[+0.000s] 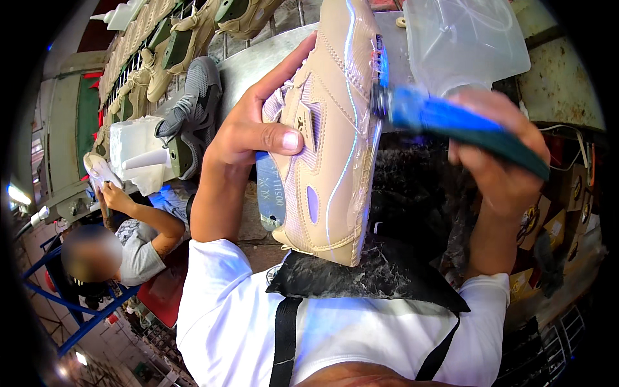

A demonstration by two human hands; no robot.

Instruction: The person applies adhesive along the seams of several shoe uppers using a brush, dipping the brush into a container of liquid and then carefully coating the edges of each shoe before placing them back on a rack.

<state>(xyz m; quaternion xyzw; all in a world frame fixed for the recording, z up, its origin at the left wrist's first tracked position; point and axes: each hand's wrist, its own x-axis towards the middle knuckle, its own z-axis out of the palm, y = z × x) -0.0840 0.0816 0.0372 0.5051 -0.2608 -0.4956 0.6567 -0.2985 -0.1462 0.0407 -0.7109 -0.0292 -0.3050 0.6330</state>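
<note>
I wear a wht. T-shirt [348,332], short slvs. [222,261]; blk. apron [367,277] w/ pale smears, two blk. straps [284,342]; round chest emblem [273,274] part. hidden.

Passage at eleven o'clock
Room over the counter [248,63]; grey shoe [204,87] blocks ten, held beige shoe [338,148] twelve, plastic container [467,42] half past one.

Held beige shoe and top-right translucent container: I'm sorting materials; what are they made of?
Held beige shoe: matt leather or synthetic, by its smooth stitched panels; mesh inserts look textile. Translucent container: probably plastic, semi-gloss, by its milky walls.
</note>
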